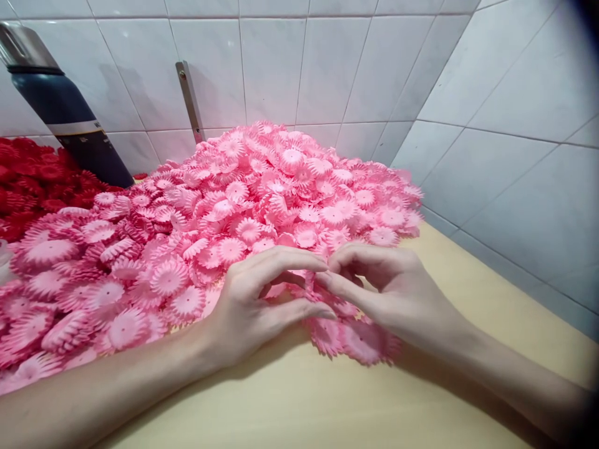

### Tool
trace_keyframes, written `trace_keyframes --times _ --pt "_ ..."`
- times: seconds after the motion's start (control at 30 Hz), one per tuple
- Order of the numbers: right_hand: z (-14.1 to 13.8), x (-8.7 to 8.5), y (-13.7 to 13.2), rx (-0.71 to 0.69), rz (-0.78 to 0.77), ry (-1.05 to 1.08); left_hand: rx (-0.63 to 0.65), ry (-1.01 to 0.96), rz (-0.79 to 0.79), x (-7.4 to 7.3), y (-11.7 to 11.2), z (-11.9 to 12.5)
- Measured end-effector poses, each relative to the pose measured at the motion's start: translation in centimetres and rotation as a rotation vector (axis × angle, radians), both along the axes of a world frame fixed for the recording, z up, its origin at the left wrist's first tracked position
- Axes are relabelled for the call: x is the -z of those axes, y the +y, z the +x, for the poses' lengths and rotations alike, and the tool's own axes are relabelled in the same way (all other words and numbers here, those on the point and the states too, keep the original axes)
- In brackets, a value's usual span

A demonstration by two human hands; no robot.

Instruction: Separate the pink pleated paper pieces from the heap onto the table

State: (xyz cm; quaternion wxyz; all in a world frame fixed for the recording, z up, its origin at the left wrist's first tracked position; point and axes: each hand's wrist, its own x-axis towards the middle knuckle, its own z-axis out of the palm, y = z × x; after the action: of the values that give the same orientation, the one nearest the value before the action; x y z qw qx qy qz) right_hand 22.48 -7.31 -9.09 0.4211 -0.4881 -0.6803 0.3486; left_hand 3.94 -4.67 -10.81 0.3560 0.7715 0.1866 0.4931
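Observation:
My left hand (262, 299) and my right hand (393, 280) meet over the front edge of a large heap of pink flower-shaped discs (248, 231) with fringed rims. Between the fingertips a small pink flower disc (309, 284) shows edge-on. My right thumb and forefinger pinch it, and my left fingers curve around its other side, thumb below. Part of the disc is hidden by the fingers. Just beneath my right hand a larger pink disc (367, 343) lies flat on the pale table (290, 405), other discs beside it.
At the far left, red discs (28, 181) form another pile. A dark blue bottle (70, 106) with a metal cap stands behind the heap. White tiled walls (271, 68) close off the back and right, and a metal strip (188, 100) leans at the back wall.

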Motion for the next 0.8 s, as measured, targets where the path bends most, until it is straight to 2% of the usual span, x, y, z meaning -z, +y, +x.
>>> trace_keyframes --times 0.13,0.27,0.37,0.47,0.57,0.67,0.8 --pt "-0.31 -0.2 -0.32 -0.024 -0.003 0.007 -0.048 0.011 -0.017 -0.05 -0.19 0.04" --pt "-0.39 -0.21 -0.64 -0.024 -0.072 0.075 -0.071 0.022 -0.084 -0.04 -0.39 -0.02" --pt "-0.17 -0.25 -0.67 -0.033 -0.068 0.109 -0.123 -0.01 -0.165 -0.2 -0.3 0.08" --pt "0.18 -0.38 -0.55 -0.02 -0.014 0.15 -0.259 -0.08 -0.262 -0.37 0.13 0.28" --pt "0.44 -0.49 -0.26 0.1 0.104 0.188 -0.339 -0.162 -0.313 -0.36 0.53 0.41" --pt "0.57 -0.52 0.14 0.229 0.195 0.143 -0.233 -0.156 -0.331 -0.22 0.49 0.39" --pt "0.48 -0.45 0.26 0.229 0.198 0.137 -0.092 -0.067 -0.395 -0.15 0.2 0.27"
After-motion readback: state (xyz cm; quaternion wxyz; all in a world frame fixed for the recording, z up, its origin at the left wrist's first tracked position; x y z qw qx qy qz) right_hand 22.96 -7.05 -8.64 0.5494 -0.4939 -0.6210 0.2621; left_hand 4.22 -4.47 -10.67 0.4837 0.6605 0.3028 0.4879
